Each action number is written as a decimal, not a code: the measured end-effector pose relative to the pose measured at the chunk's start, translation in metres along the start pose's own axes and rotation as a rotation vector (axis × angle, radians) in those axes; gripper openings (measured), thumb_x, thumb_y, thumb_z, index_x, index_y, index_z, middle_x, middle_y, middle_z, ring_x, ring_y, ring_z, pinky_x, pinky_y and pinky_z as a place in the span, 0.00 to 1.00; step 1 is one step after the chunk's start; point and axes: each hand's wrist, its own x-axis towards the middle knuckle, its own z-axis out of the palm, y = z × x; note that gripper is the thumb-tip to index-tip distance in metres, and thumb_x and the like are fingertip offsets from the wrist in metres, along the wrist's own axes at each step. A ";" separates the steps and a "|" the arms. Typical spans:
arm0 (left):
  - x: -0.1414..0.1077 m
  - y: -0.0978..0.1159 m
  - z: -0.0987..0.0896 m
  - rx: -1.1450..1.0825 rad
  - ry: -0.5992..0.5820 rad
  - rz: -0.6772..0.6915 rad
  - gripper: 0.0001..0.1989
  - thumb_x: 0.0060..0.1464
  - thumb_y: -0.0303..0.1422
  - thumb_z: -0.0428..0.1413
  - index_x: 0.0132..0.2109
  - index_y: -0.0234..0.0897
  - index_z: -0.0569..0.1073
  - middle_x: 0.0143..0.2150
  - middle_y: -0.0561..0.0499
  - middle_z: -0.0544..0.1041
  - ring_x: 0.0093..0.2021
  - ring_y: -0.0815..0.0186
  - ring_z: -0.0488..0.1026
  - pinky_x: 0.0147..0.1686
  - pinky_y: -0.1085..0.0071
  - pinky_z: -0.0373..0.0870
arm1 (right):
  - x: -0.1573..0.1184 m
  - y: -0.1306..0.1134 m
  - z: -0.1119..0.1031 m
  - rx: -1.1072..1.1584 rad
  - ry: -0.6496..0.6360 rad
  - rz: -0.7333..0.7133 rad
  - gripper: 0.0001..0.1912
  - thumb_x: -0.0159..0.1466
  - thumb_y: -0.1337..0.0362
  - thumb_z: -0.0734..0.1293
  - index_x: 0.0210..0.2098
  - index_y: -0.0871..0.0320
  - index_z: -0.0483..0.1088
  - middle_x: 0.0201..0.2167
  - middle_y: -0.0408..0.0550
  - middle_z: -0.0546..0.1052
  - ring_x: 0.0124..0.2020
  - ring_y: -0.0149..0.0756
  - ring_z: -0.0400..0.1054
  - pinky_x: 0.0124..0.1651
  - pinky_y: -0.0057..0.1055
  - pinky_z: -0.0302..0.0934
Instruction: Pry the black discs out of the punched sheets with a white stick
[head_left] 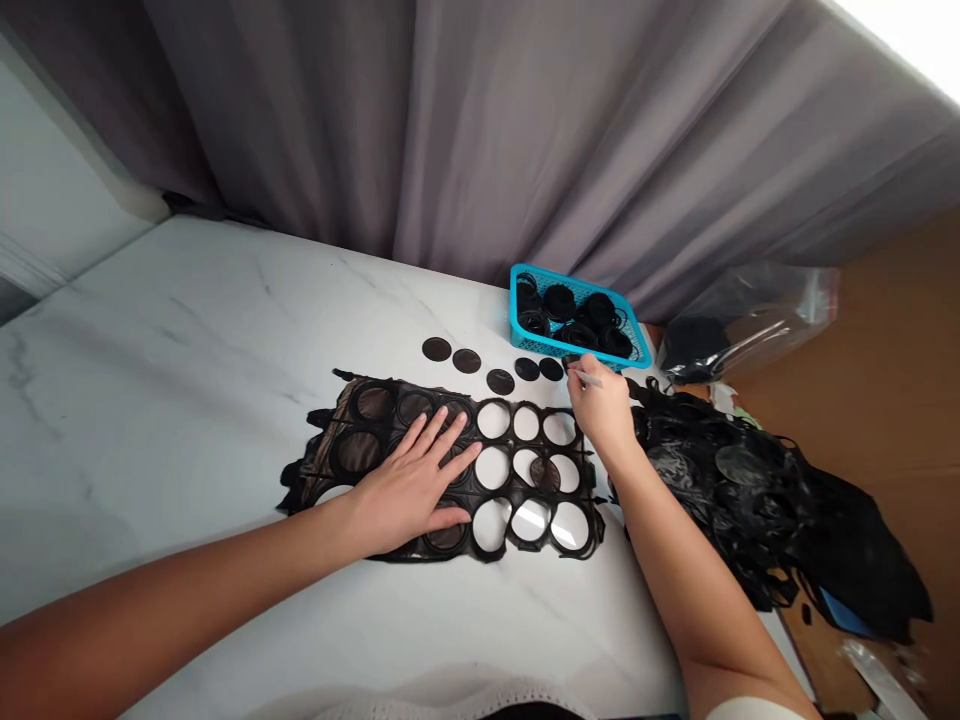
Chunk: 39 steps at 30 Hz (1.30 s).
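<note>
My left hand point(420, 480) lies flat, fingers spread, on a black sheet point(502, 490) with rows of round rings. Several rings on the right show the white table through them; those on the left have dark film in them. One loose dark disc point(545, 474) rests across two of the see-through rings. My right hand point(604, 405) is closed in a pinch around a thin, silvery tool point(590, 379), whose exact kind I cannot make out. Its fingertips are beside a dark disc point(571, 360) near the basket. More black discs point(500, 381) lie in a loose row behind the sheet.
A blue plastic basket point(517, 335) at the back holds several black coiled or stacked round pieces. On the right is a pile of black sheets point(720, 490), with a clear zip bag point(765, 305) behind it. A grey curtain point(315, 120) hangs along the table's point(187, 420) back edge.
</note>
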 end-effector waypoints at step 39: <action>-0.058 -0.027 0.000 0.054 0.088 -0.148 0.37 0.65 0.54 0.47 0.72 0.37 0.53 0.74 0.38 0.48 0.73 0.48 0.45 0.68 0.46 0.41 | -0.003 -0.085 0.032 0.412 -0.234 -0.198 0.09 0.66 0.62 0.61 0.28 0.53 0.61 0.38 0.51 0.80 0.35 0.41 0.73 0.38 0.35 0.63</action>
